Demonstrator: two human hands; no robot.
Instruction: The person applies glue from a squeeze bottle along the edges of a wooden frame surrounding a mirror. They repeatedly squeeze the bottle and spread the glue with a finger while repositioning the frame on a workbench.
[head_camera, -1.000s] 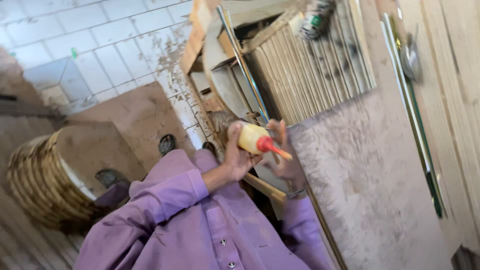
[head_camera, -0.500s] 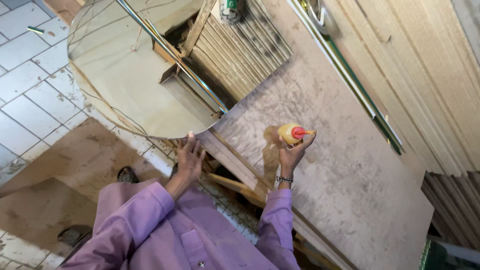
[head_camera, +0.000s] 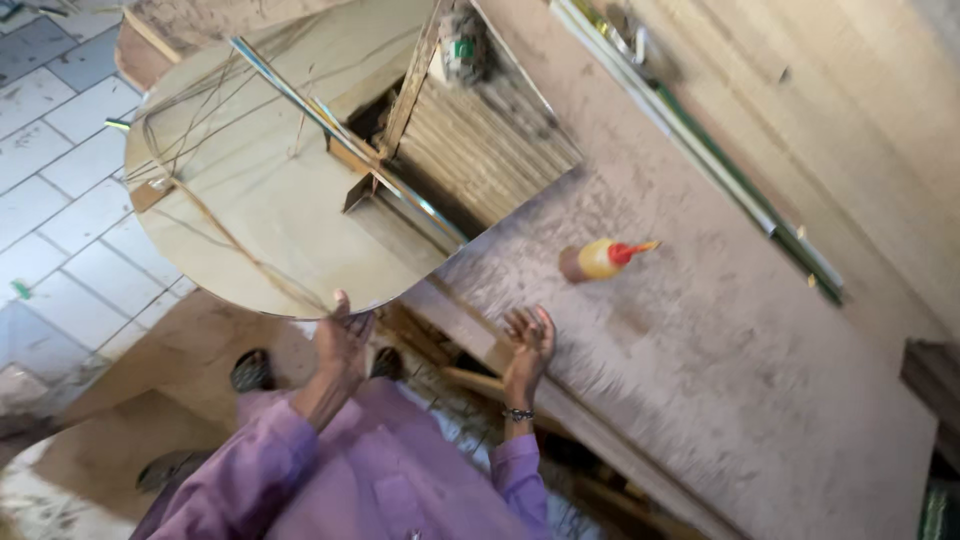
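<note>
The left hand (head_camera: 340, 345) holds the near edge of a big round mirror (head_camera: 260, 190), fingers closed on its rim. The right hand (head_camera: 528, 340) is open, fingers apart, at the near edge of the dusty worktop (head_camera: 720, 340), holding nothing. A yellow glue bottle (head_camera: 603, 259) with a red tip lies on the worktop, near the right hand but apart from it.
</note>
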